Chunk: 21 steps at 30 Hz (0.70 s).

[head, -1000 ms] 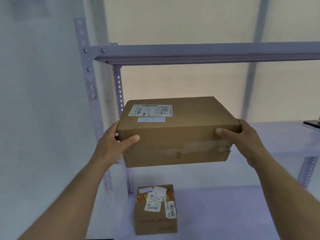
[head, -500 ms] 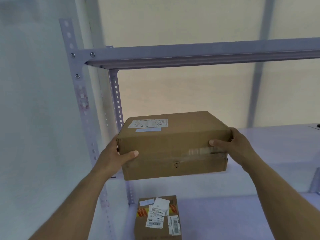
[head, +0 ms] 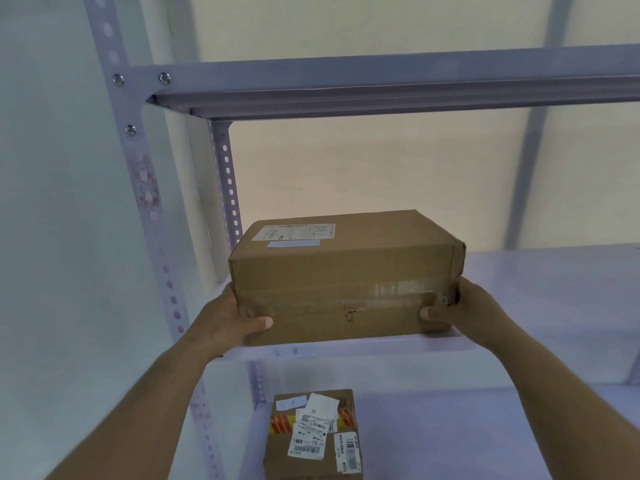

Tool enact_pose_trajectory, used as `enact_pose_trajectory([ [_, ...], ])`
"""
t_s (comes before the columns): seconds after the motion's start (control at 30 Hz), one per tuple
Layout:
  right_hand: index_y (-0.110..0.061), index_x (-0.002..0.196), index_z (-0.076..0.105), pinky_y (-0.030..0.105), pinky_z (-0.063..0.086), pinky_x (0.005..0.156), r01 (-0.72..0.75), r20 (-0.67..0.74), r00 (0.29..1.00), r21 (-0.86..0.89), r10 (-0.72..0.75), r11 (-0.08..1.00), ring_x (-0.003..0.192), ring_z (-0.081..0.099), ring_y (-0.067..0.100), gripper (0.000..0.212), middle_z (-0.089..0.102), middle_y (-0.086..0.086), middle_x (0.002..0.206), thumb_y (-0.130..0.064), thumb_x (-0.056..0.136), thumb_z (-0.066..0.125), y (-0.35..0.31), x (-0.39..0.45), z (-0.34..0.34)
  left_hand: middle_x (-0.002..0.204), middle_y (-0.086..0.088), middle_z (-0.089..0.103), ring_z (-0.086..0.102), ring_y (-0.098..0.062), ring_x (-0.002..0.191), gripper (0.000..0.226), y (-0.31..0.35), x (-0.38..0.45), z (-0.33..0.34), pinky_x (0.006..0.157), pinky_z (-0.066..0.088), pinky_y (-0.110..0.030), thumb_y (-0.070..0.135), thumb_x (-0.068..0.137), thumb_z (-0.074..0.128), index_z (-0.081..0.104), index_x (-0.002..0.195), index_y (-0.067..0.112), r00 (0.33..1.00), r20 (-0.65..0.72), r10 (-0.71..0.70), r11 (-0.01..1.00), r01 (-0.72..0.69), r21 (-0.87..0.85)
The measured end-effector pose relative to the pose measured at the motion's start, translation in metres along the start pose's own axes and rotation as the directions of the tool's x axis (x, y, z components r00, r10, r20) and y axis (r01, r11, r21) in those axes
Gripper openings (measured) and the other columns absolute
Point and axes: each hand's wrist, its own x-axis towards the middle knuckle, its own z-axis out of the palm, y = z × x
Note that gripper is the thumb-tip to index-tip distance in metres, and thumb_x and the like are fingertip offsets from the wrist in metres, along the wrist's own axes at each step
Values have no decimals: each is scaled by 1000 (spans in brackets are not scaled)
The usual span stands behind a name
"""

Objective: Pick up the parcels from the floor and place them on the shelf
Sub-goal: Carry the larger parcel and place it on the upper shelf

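Parcel [head: 346, 275] sits at the shelf's [head: 519, 344] front-left corner, long axis along the edge — left hand [head: 228, 323] and right hand [head: 467, 311] clasp its ends, equally near.

Two parcels [head: 346, 271] [head: 313, 434], two hands [head: 225, 323] [head: 474, 317].

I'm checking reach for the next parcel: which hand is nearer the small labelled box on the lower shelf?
Left. The left hand is above the small labelled box, slightly left; the right hand is farther off, up right.
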Motion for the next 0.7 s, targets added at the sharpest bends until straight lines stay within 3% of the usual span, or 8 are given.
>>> enact_pose_trajectory([
  [0.1, -21, 108, 54, 31, 44, 79, 8, -6, 1000, -49, -8, 999, 93, 60, 22, 45, 65, 0, 101, -17, 71, 79, 0, 13, 4, 144, -8, 46, 47, -31, 128, 83, 1, 11, 2, 107, 38, -44, 34, 76, 71, 26, 144, 20, 1000, -10, -7, 1000, 7, 13],
  [0.4, -16, 117, 55, 43, 50, 90, -6, -24, 1000, -90, 4, 996, 99, 61, 28, 57, 67, 5, 108, -24, 67, 81, 1, 40, 9, 146, -9, 43, 45, -33, 129, 84, 1, 38, 7, 106, 35, -44, 35, 77, 70, 23, 144, 18, 999, -35, -27, 999, 28, 18],
  [0.7, -14, 116, 51, 36, 48, 83, -32, -44, 999, -98, 28, 995, 97, 59, 26, 51, 65, 6, 109, -21, 72, 76, -4, 33, 14, 140, -12, 48, 48, -34, 123, 76, -1, 37, 11, 99, 38, -39, 28, 78, 71, 30, 140, 12, 996, -55, -69, 997, 67, -26],
])
